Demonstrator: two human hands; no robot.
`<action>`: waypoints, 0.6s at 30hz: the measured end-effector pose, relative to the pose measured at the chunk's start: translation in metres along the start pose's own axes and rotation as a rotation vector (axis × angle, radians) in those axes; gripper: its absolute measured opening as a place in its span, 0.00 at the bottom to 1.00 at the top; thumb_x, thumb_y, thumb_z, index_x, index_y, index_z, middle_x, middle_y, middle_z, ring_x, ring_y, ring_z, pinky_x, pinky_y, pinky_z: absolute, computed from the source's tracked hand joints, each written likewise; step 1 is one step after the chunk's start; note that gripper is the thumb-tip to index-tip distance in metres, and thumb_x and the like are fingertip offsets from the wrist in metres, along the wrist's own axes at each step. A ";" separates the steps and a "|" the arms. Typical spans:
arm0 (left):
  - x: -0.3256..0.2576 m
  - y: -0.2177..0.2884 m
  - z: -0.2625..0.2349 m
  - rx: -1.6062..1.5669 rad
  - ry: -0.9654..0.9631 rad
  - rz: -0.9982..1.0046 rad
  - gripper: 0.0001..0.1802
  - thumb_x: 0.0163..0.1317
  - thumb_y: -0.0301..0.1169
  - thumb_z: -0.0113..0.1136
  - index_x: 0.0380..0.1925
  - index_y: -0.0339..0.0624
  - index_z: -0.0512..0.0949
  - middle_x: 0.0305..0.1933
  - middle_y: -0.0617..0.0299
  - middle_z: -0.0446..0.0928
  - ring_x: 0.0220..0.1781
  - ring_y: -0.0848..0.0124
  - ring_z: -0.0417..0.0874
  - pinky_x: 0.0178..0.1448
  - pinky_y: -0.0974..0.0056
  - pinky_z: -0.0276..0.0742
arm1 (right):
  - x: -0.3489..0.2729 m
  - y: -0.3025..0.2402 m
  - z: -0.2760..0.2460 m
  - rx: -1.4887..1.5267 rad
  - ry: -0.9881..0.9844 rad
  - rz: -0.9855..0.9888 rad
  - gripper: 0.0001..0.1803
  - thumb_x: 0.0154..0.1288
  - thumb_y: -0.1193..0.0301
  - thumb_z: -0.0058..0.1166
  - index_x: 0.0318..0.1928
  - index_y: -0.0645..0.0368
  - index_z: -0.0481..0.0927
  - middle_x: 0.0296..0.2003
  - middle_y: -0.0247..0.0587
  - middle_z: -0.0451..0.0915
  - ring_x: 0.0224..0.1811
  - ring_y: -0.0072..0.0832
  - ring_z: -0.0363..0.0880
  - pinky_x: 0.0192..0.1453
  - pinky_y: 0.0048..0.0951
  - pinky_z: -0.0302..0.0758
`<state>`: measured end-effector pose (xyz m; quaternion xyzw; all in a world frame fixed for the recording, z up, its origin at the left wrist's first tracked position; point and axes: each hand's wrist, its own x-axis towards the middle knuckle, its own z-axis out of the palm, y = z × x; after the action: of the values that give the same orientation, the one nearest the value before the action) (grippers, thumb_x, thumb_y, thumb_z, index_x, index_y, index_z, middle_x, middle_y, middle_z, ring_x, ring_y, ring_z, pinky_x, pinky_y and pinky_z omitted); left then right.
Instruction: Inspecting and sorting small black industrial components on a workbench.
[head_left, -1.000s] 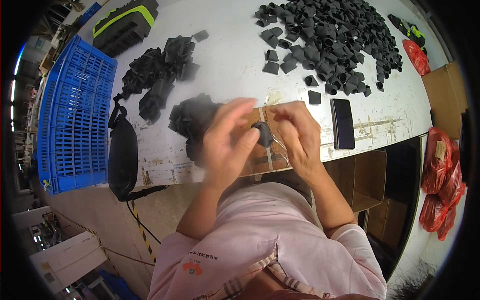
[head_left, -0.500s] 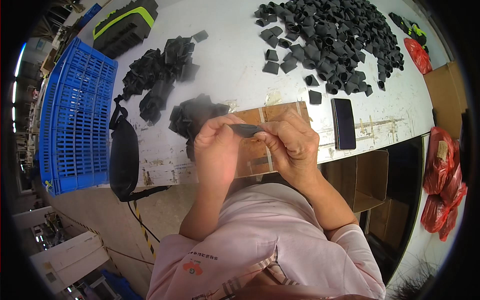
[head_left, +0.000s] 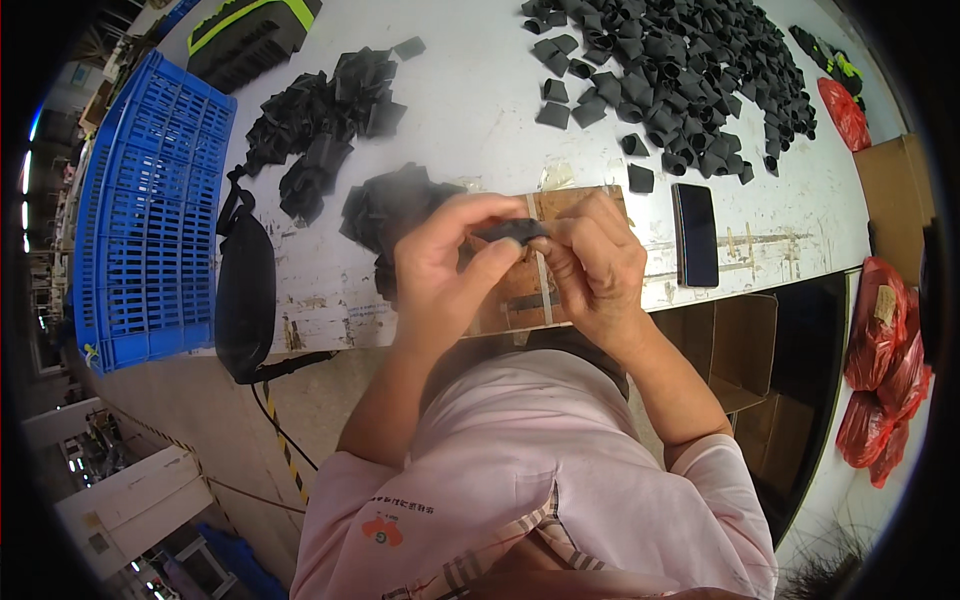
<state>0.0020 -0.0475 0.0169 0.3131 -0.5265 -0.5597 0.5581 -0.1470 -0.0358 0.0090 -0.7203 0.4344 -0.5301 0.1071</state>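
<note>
Between my hands is a small soft black piece (head_left: pixel 512 232), bent and curved. My left hand (head_left: pixel 440 270) pinches it, with the thumb underneath and the fingers over the top. My right hand (head_left: pixel 605 262) grips its right end between thumb and curled fingers, which hide that end. Both hands are above a brown board (head_left: pixel 510 312) crossed by pale strips. Just beyond my left hand lies a heap of flat black pieces (head_left: pixel 395 205). A larger heap of short black tubes (head_left: pixel 665 85) spreads over the far right of the white table (head_left: pixel 460 110).
Another heap of flat black pieces (head_left: pixel 330 120) lies farther left. A blue plastic crate (head_left: pixel 150 220) and a black pouch (head_left: pixel 246 295) are at the left edge. A phone (head_left: pixel 696 235) lies right of the board. Red plastic bags (head_left: pixel 875 340) and cardboard boxes (head_left: pixel 740 350) are at the right.
My left fingers have opened wider around the black piece, and the left thumb now presses on it from below. The piece is more bent. The whole view has shifted slightly.
</note>
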 end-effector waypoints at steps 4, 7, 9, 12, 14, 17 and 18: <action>0.017 0.002 -0.006 0.415 -0.143 0.116 0.06 0.48 0.21 0.61 0.28 0.34 0.77 0.29 0.60 0.76 0.30 0.72 0.76 0.35 0.72 0.71 | 0.002 0.004 -0.004 0.079 -0.084 0.075 0.07 0.46 0.80 0.58 0.22 0.63 0.71 0.19 0.39 0.67 0.22 0.33 0.65 0.24 0.30 0.63; 0.019 -0.002 -0.010 0.547 -0.223 0.304 0.06 0.47 0.21 0.62 0.27 0.34 0.77 0.27 0.58 0.76 0.29 0.70 0.76 0.34 0.71 0.71 | 0.003 0.004 -0.004 0.092 -0.060 0.068 0.08 0.45 0.80 0.58 0.21 0.63 0.71 0.19 0.40 0.67 0.22 0.35 0.65 0.24 0.30 0.63; 0.010 -0.016 -0.014 0.459 -0.081 0.247 0.04 0.47 0.20 0.61 0.24 0.34 0.76 0.27 0.56 0.76 0.27 0.68 0.76 0.32 0.70 0.71 | 0.005 0.005 -0.006 -0.002 -0.120 0.040 0.06 0.49 0.77 0.58 0.23 0.62 0.73 0.19 0.37 0.70 0.22 0.28 0.66 0.24 0.26 0.63; -0.017 -0.042 -0.032 0.829 0.198 0.153 0.08 0.47 0.24 0.62 0.29 0.34 0.75 0.32 0.54 0.75 0.31 0.64 0.75 0.35 0.66 0.71 | 0.016 0.005 -0.025 0.715 -0.015 0.705 0.07 0.56 0.71 0.56 0.29 0.63 0.77 0.21 0.32 0.73 0.22 0.18 0.66 0.24 0.21 0.63; -0.041 -0.055 -0.042 0.979 0.268 0.040 0.12 0.48 0.27 0.62 0.33 0.35 0.73 0.34 0.53 0.73 0.33 0.61 0.75 0.38 0.64 0.70 | 0.024 0.028 -0.029 0.656 0.239 0.789 0.12 0.62 0.66 0.47 0.31 0.62 0.76 0.23 0.30 0.72 0.23 0.14 0.64 0.27 0.16 0.63; -0.057 -0.080 -0.062 1.175 0.397 -0.164 0.19 0.48 0.31 0.62 0.39 0.35 0.70 0.38 0.51 0.70 0.38 0.57 0.73 0.43 0.60 0.69 | -0.013 0.029 -0.022 0.420 0.120 0.859 0.19 0.62 0.59 0.49 0.37 0.65 0.77 0.20 0.30 0.71 0.20 0.15 0.64 0.25 0.15 0.61; -0.061 -0.087 -0.067 1.214 0.435 -0.256 0.22 0.48 0.32 0.62 0.42 0.35 0.69 0.40 0.50 0.69 0.40 0.56 0.72 0.44 0.59 0.68 | -0.029 0.026 -0.017 0.463 0.070 0.923 0.18 0.62 0.59 0.49 0.36 0.64 0.77 0.19 0.30 0.71 0.20 0.15 0.64 0.24 0.16 0.60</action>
<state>0.0505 -0.0212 -0.0963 0.7385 -0.5824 -0.1492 0.3051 -0.1766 -0.0251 -0.0197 -0.3927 0.5816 -0.5336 0.4720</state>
